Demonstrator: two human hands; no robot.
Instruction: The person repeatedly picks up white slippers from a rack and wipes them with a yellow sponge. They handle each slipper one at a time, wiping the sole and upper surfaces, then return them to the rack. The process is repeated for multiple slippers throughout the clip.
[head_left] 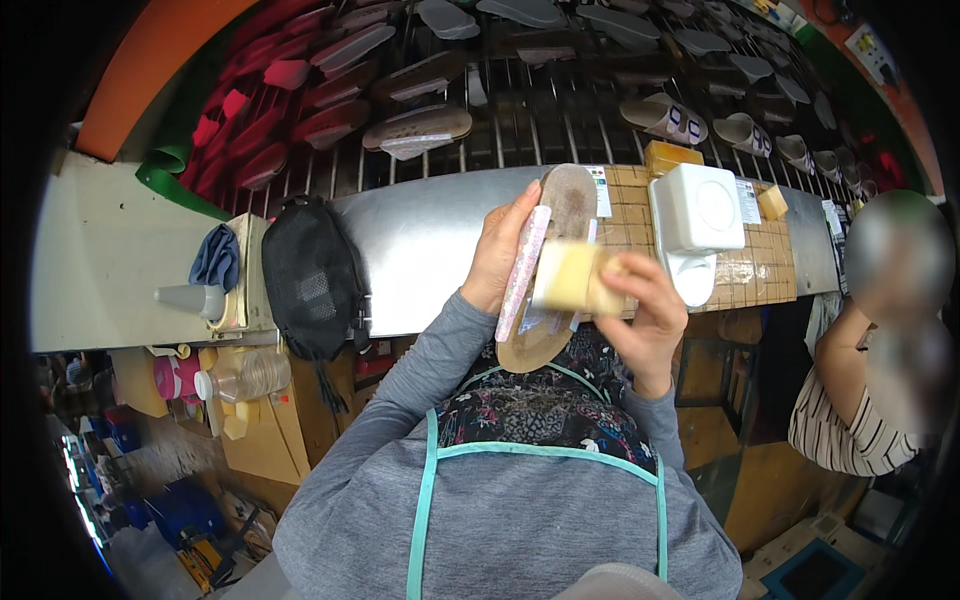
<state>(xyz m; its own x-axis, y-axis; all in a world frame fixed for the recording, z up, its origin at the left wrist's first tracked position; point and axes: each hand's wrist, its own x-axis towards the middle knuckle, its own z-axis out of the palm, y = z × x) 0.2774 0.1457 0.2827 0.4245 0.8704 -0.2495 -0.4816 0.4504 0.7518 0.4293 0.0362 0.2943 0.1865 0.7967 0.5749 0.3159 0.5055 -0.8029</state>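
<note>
yellow sponge (568,275), perhaps at sandal (567,208) edge

The brown, mottled shoe sole (567,205) is standing lengthwise in view, its rounded far end leaning slightly right, while a pinkish patterned strip (524,270) is running along its left edge. A pale yellow block (568,275), blurred, is overlapping the sole's middle and hiding part of it; whether the two are touching is not showing clearly
</note>
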